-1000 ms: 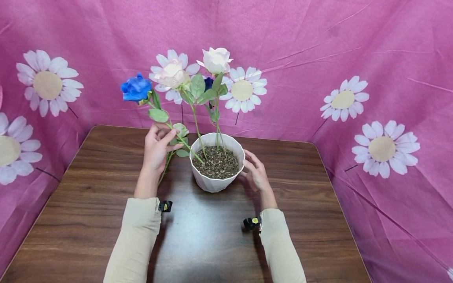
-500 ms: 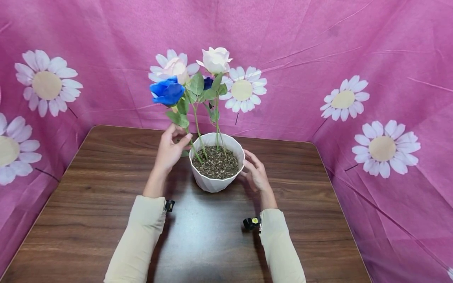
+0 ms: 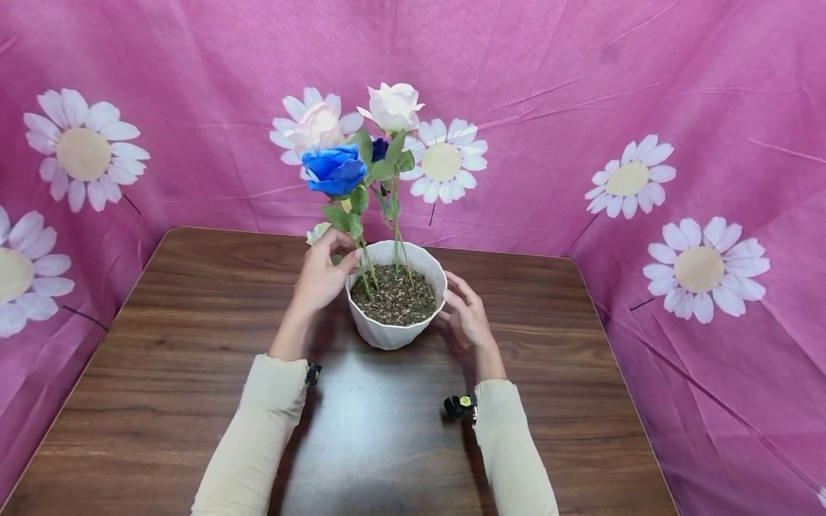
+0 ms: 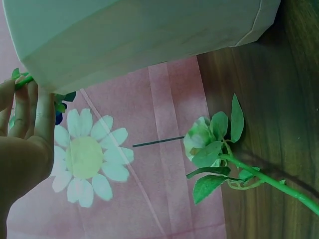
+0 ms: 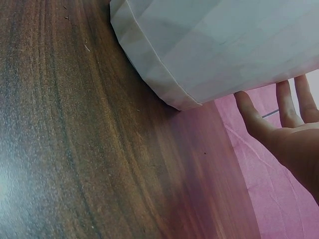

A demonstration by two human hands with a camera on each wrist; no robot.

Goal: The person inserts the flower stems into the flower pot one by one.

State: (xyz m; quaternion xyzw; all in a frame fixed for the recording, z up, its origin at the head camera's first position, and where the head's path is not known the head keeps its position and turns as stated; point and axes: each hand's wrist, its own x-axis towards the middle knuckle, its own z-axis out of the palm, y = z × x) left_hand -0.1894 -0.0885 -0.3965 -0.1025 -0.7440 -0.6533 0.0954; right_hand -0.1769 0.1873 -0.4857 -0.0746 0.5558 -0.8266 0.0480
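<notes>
My left hand [image 3: 325,276] pinches the green stem of a blue rose [image 3: 334,170] at the left rim of a white faceted flowerpot [image 3: 390,335]. The stem's lower end stands in the soil [image 3: 403,304], with the bloom upright above the hand. My right hand [image 3: 467,312] rests its fingertips on the pot's right side; in the right wrist view its fingers [image 5: 247,112] are spread against the wall. A pale pink rose [image 3: 317,127], a white rose [image 3: 393,107] and a dark blue flower [image 3: 379,149] also rise from the pot.
Behind my left hand, another pale rose [image 4: 197,139] lies on the wooden table [image 3: 548,344], its stem [image 4: 279,185] along the tabletop. A pink cloth [image 3: 516,64] printed with daisies hangs around the table's back and sides.
My left hand has moved right toward the pot, swinging the blue rose from a leftward lean to nearly upright, in front of the pink rose. The right hand stays at the pot.
</notes>
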